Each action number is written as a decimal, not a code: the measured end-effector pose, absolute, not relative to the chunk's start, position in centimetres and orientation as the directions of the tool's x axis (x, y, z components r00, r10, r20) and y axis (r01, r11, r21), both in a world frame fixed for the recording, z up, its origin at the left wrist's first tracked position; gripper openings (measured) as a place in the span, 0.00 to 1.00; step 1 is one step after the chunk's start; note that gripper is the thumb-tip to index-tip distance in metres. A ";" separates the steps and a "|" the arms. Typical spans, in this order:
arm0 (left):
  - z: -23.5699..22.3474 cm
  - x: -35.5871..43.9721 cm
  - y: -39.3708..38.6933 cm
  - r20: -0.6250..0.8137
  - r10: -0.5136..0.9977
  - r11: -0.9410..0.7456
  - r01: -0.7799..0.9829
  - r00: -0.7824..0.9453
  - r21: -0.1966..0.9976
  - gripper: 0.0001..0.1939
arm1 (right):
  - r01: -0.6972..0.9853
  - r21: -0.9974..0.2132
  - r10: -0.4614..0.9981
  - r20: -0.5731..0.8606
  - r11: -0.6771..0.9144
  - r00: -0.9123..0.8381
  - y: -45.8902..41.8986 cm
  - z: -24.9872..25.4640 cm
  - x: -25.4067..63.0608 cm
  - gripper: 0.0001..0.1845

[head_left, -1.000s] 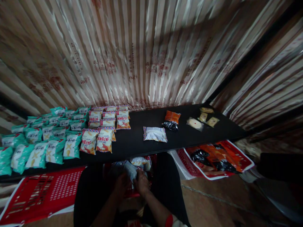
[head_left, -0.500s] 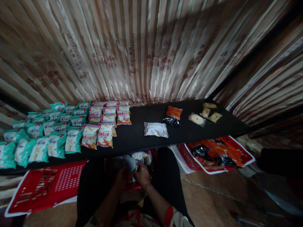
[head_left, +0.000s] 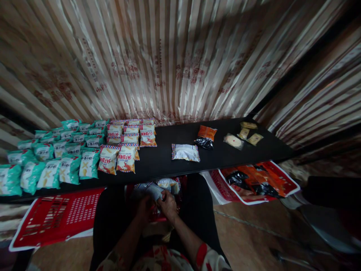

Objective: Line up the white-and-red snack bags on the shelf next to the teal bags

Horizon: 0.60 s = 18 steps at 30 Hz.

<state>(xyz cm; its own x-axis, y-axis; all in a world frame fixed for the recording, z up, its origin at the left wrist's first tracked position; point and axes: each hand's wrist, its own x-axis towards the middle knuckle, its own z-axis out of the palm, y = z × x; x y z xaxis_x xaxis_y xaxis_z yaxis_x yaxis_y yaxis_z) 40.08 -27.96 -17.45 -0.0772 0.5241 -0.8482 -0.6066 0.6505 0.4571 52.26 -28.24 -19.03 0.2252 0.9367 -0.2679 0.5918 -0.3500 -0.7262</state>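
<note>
Right hand [head_left: 168,204]: grips pale packet [head_left: 154,190], six o'clock.
Left hand [head_left: 144,206]: shadowed (grip? can't tell).
Green bags [head_left: 59,149]: nine o'clock, rowed, likely saving space.

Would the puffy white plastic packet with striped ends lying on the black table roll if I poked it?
The white packet probably won't roll; it lies on its broad side. It might slide: it looks smooth. Being puffy, it may dent softly.

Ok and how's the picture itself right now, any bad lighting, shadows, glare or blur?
Head view: dim overall; a broad shadow darkens the upper curtain; small glints show on the orange-and-black bags; the left hand is dark and soft-edged, while the right hand, on a pale packet, reads clearer; outer edges look stretched.
</note>
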 end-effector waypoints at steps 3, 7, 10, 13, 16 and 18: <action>-17.1 40.0 -28.0 -0.842 0.533 0.645 -0.608 -0.075 0.463 0.05 | 0.583 -0.735 0.937 -0.260 -0.348 0.231 -28.6 -18.6 52.0 0.13; -17.0 39.9 -28.1 -0.834 0.546 0.643 -0.601 -0.076 0.475 0.07 | 0.566 -0.757 0.943 -0.220 -0.327 0.252 -29.2 -18.1 51.6 0.18; -17.0 39.9 -28.0 -0.825 0.559 0.646 -0.584 -0.077 0.492 0.06 | 0.568 -0.761 0.946 -0.201 -0.313 0.253 -29.6 -17.8 51.4 0.21; -17.1 39.8 -28.2 -0.800 0.595 0.641 -0.554 -0.079 0.532 0.05 | 0.572 -0.768 0.954 -0.178 -0.288 0.241 -29.8 -17.6 51.3 0.22; -17.1 39.5 -28.7 -0.759 0.645 0.627 -0.512 -0.082 0.588 0.06 | 0.600 -0.762 0.966 -0.135 -0.244 0.220 -30.1 -17.1 51.1 0.21; -17.1 39.3 -29.1 -0.726 0.684 0.615 -0.478 -0.073 0.627 0.07 | 0.629 -0.747 0.972 -0.106 -0.216 0.208 -30.3 -16.8 51.0 0.21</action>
<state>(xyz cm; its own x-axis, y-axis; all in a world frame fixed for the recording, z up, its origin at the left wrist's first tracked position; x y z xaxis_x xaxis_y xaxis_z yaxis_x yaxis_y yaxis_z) 39.26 -29.12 -17.06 -0.0735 0.6837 -0.7261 -0.4781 0.6148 0.6273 50.95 -30.30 -16.76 0.2081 0.9723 -0.1061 0.6288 -0.2161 -0.7469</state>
